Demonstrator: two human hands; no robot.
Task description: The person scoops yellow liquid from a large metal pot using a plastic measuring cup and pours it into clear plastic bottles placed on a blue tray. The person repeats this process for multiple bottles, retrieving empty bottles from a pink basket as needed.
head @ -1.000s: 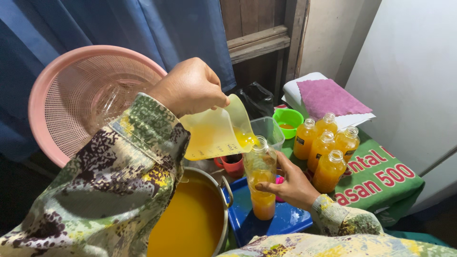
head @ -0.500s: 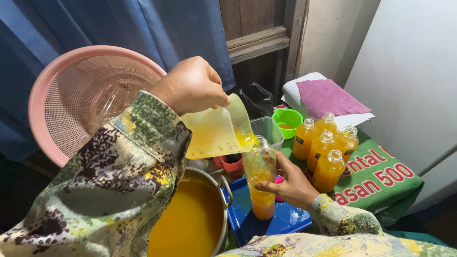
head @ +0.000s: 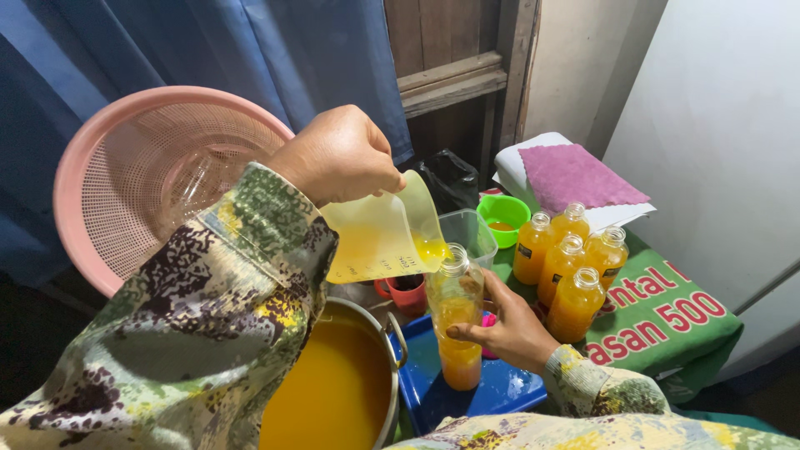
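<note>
- Pink colander basket (head: 108, 179), upper left of the frame, tilted on edge against the blue curtain; unmoved over the last second.
- Steel pot (head: 392, 342), lower centre, holding orange juice; unchanged.
- Blue tray (head: 500, 392), lower centre right, under the bottle I am filling.
- Measuring jug (head: 379, 237), centre — my left hand (head: 337, 158) is closed tight round its handle, tipped as it was a second ago, spout at the bottle mouth.
- Clear bottle (head: 457, 321), just right of centre — my right hand (head: 508, 329) is wrapped round its middle; roughly half full, level barely changed, so pouring is in progress.
- Four filled bottles (head: 567, 262), right of centre, standing together.
- Green bowl (head: 504, 215), behind them.
</note>
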